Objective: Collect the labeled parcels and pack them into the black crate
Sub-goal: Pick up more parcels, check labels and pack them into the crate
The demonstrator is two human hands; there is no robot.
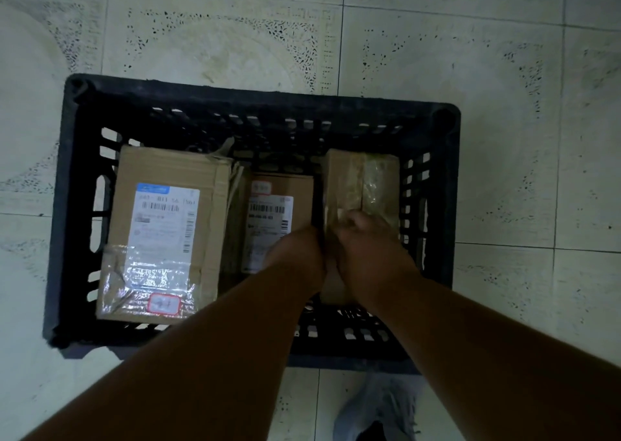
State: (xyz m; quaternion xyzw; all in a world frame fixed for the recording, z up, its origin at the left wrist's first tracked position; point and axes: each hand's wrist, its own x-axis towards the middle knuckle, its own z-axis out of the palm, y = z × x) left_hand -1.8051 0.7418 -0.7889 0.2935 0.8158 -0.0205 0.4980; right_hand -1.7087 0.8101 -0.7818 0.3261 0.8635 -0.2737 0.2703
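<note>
1. Black crate (84,185): rect. plastic, slotted lattice walls w/ rounded corner posts, matte and scuffed; sits on the floor (504,71).
2. Floor: pale glossy tiles w/ dark speckled pattern and thin grout lines.
3. Large parcel (161,232): brown cardboard box at the crate's left side, lying flat; white shipping label w/ barcodes and a blue header on top, crinkly clear tape over the lower part, small red-bordered sticker near the near edge. Tan tape strip along its right edge, torn flap at the far corner.
4. Small parcel (268,215): brown cardboard, in the crate's middle, lower than the other two; white barcode label, small red-edged sticker at the far end. Near end hidden by the left forearm.
5. Taped parcel (363,178): cardboard box at the crate's right side, tall and narrow, wrapped in shiny yellowish clear tape, wrinkled surface; label side not visible.
6. Left hand (299,249): against the taped parcel's left face; fingers hidden, so grip can't be told.
7. Right hand (366,239): fingers curled over the taped parcel's top near end, gripping it.
8. Grey shoe (379,407) on tiles just near side of the crate.
</note>
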